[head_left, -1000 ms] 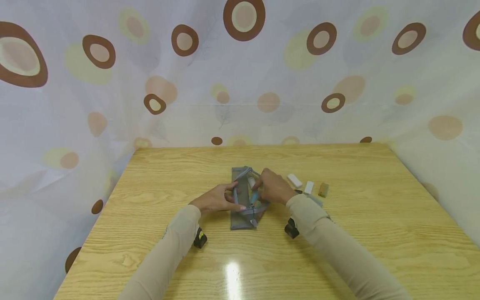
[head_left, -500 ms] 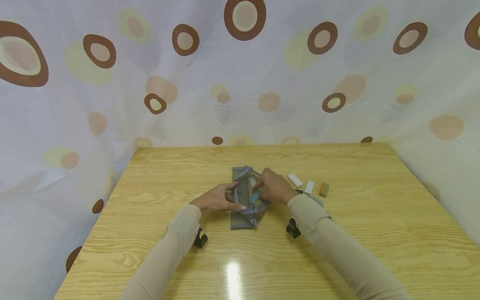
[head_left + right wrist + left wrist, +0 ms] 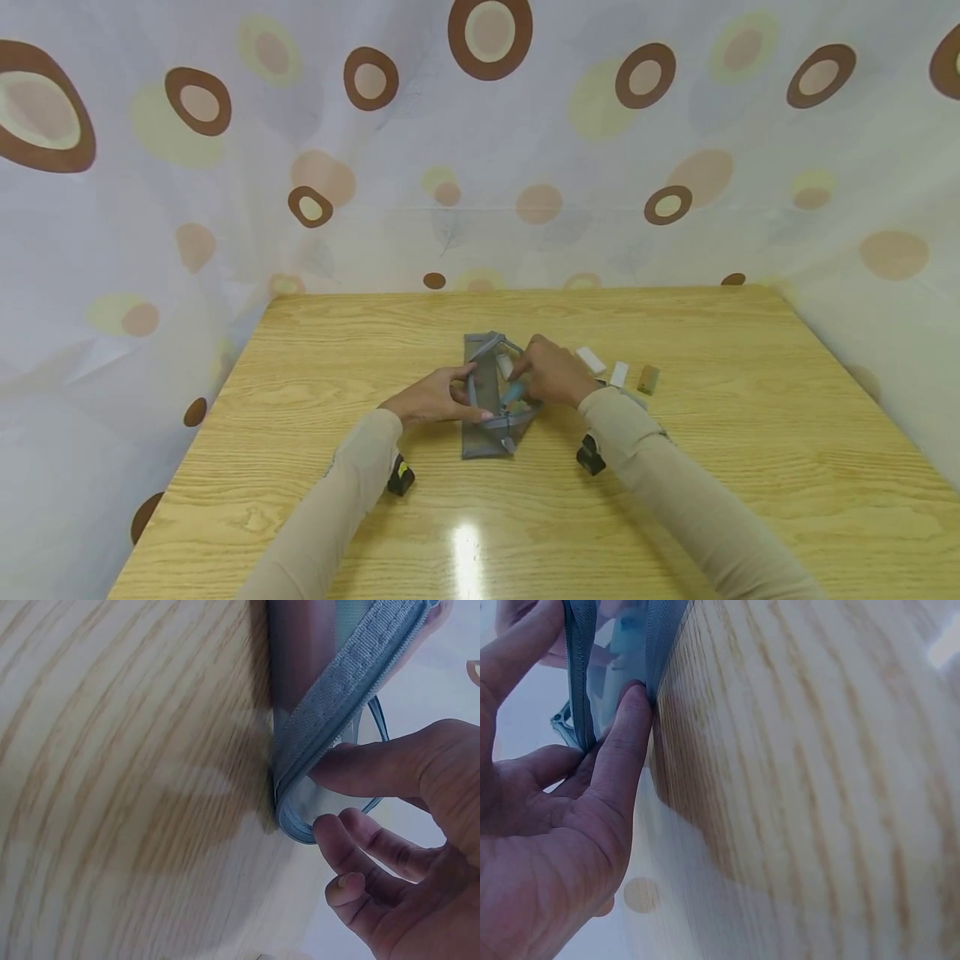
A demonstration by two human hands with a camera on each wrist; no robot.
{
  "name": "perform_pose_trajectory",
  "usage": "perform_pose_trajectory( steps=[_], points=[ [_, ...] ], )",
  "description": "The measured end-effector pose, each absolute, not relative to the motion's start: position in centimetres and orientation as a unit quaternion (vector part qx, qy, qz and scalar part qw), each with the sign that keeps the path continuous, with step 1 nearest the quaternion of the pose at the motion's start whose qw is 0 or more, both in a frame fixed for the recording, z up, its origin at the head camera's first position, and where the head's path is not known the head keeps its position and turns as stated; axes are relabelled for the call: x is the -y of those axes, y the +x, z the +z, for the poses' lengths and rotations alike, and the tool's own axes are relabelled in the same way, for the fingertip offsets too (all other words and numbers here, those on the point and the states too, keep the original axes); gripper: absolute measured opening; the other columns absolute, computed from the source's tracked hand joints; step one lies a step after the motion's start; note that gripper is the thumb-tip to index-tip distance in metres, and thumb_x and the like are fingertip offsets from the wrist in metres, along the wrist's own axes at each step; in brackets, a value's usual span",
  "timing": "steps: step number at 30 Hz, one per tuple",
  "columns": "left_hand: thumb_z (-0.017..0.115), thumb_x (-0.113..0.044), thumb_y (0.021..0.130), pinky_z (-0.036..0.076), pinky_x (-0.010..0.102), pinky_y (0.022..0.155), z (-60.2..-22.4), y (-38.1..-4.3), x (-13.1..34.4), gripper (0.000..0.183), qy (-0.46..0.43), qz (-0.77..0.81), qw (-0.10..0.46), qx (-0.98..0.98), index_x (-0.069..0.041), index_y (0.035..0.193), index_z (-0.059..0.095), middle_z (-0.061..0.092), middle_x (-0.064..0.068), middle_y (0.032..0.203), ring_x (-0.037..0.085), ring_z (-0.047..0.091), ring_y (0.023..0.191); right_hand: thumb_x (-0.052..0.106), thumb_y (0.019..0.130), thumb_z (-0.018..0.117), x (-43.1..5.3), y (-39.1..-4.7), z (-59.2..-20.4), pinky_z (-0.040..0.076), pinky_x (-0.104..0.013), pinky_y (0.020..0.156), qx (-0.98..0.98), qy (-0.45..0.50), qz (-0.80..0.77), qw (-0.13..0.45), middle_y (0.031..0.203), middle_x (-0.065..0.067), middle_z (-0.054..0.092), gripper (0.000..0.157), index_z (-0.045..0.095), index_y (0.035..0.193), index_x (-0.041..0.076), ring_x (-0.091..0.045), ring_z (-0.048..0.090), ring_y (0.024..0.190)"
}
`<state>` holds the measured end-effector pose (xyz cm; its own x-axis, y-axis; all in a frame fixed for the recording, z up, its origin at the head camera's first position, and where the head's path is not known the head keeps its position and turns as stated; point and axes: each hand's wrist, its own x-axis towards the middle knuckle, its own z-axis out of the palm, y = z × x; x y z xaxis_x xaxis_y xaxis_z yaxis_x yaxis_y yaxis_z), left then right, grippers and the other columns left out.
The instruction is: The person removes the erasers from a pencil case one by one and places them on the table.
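Observation:
A grey-blue mesh zip pouch lies on the table with its mouth spread. My left hand grips its left side, the zip band held between thumb and fingers. My right hand reaches in from the right side. In the right wrist view its thumb goes past the zipped edge into the mouth, and other fingertips sit right at the rim. Inside show a small white piece and a light-blue piece. I cannot tell whether the right thumb and hidden index finger pinch anything.
Right of the pouch lie a white block, a second white block and an orange-brown block. A thin greyish piece is partly covered by the right sleeve. A patterned curtain hangs behind the table.
My right hand has shifted slightly to the right, and more of the white and light-blue pieces shows inside the pouch. The left hand has stayed put.

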<state>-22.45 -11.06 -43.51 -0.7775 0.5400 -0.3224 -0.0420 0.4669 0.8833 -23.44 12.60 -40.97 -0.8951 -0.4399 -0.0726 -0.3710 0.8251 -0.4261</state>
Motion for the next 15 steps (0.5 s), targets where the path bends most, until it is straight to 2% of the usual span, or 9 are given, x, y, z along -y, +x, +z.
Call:
perform_pose_trajectory(
  steps=[5, 15],
  points=[
    [0.082, -0.026, 0.087, 0.05, 0.046, 0.102, -43.35, -22.38, 11.01, 0.102, 0.149, 0.492, 0.292, -0.807, -0.009, 0.163, 0.017, 0.064, 0.017, 0.127, 0.027, 0.062, 0.119, 0.006, 0.072, 0.091, -12.77, -23.46, -40.97, 0.057, -0.045, 0.088, -0.951, -0.214, -0.205, 0.085, 0.119, -0.014, 0.061, 0.032, 0.081, 0.102, 0.008, -0.034, 0.062, 0.109],
    [0.082, -0.027, 0.088, 0.049, 0.046, 0.103, -43.42, -22.31, 10.99, 0.101, 0.153, 0.496, 0.294, -0.803, -0.009, 0.163, 0.017, 0.061, 0.019, 0.133, 0.03, 0.059, 0.124, 0.007, 0.073, 0.091, -13.16, -23.39, -40.99, 0.055, -0.048, 0.091, -0.951, -0.224, -0.196, 0.079, 0.117, -0.014, 0.062, 0.028, 0.082, 0.1, 0.008, -0.034, 0.063, 0.109]
  ],
)
